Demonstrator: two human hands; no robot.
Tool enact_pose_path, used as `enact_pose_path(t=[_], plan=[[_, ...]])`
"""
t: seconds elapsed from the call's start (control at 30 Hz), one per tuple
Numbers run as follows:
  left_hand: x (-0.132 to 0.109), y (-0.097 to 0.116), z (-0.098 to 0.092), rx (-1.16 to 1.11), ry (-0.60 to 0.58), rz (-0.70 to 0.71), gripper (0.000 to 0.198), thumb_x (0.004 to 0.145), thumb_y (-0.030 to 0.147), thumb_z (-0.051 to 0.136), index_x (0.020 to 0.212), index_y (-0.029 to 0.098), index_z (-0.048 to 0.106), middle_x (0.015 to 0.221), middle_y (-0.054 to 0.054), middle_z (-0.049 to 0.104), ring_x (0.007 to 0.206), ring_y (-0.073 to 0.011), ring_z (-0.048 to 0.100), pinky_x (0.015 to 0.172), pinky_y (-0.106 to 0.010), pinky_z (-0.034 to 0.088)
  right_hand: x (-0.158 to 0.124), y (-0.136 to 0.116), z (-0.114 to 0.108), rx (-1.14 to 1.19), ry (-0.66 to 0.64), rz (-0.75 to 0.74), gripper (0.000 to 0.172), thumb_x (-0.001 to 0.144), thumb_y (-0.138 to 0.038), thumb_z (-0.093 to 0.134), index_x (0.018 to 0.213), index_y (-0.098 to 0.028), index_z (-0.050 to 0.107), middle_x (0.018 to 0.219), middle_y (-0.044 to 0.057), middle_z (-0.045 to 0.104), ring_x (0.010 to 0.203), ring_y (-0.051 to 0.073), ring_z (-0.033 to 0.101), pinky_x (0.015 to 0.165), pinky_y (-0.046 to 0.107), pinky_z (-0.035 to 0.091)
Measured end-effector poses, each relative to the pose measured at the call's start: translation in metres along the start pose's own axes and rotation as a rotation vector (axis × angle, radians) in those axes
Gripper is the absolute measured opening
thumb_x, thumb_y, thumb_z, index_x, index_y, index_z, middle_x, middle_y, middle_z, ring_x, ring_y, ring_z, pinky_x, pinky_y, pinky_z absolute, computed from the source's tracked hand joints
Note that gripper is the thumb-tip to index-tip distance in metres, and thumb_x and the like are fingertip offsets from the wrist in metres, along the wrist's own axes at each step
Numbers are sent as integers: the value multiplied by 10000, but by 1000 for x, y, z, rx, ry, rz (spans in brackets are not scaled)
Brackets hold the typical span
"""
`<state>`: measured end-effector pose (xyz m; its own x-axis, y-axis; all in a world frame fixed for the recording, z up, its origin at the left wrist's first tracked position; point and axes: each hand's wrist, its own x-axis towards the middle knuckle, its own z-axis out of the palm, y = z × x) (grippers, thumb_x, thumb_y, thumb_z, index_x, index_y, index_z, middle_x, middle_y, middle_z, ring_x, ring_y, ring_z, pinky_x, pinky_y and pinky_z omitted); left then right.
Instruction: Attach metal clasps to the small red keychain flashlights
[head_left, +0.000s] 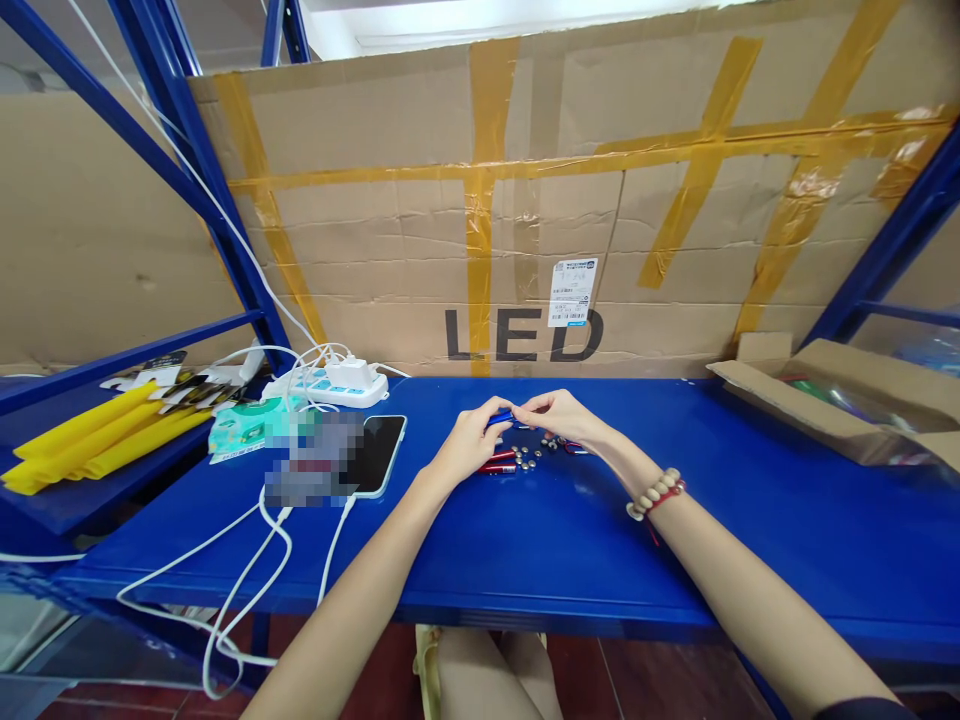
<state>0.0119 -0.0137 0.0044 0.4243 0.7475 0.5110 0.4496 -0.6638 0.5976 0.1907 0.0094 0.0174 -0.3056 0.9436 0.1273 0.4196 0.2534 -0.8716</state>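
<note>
Over the middle of the blue table, my left hand (pixel 478 436) is closed around a small blue metal tube (pixel 500 419), like the body of a mini flashlight. The fingers of my right hand (pixel 561 412) are pinched together at the tube's right end; whatever they hold is too small to make out. Just below my hands lie red metal tubes (pixel 498 468) of a similar size. Beside them are scattered several small round silver pieces (pixel 525 460) that look like button cells. A little red and dark part (pixel 576 448) rests under my right wrist.
A phone (pixel 379 455), white cables (pixel 287 540), a green packet (pixel 244 425) and a power strip (pixel 367 390) occupy the left. Yellow packages (pixel 97 435) lie beyond. An open cardboard box (pixel 847 410) stands right. A large taped carton (pixel 390 260) walls off the back.
</note>
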Motion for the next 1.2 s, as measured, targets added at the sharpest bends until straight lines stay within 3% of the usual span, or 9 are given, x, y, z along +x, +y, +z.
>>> enact_pose_path(t=[0.2,0.33,0.43,0.57,0.93,1.2], plan=[[4,-10,5,63,-31,-22,251,865,230,419,1011,186,618,959,-45,682,830,-165,621,759,-248,458,3,4,0,-24,14,-39,462,597,-578,663,711,-132,709,576,14,586,489,76,420,410,206,350],[6,-10,7,9,3,-90,277,872,262,403,1018,170,619,854,-35,676,720,-143,602,698,-237,462,4,4,-1,-79,121,-179,448,614,-537,674,805,-132,707,658,34,629,508,91,462,444,224,375],[6,-6,5,-61,-4,-153,289,872,293,397,999,156,619,708,-10,629,620,-117,558,648,-223,452,4,2,-4,-119,183,-351,400,597,-471,721,861,-171,713,785,46,646,580,111,512,568,267,448],[5,-2,0,-130,-88,-172,291,870,323,398,969,155,614,629,13,560,605,-105,515,638,-216,429,2,-2,-11,-169,126,-512,257,644,-451,705,743,-216,734,822,51,638,713,159,570,673,304,468],[4,-13,2,-193,-239,-165,259,859,297,422,973,150,602,742,-2,574,676,-113,497,667,-232,410,-3,-6,-16,-507,96,-592,156,761,-375,633,737,-267,743,858,18,648,747,143,593,636,258,411],[3,-12,3,-195,-227,-166,269,886,312,355,913,153,571,706,16,540,649,-97,482,655,-214,393,-3,-5,-17,-474,98,-558,212,752,-423,626,700,-248,734,824,23,663,742,157,600,640,265,408]])
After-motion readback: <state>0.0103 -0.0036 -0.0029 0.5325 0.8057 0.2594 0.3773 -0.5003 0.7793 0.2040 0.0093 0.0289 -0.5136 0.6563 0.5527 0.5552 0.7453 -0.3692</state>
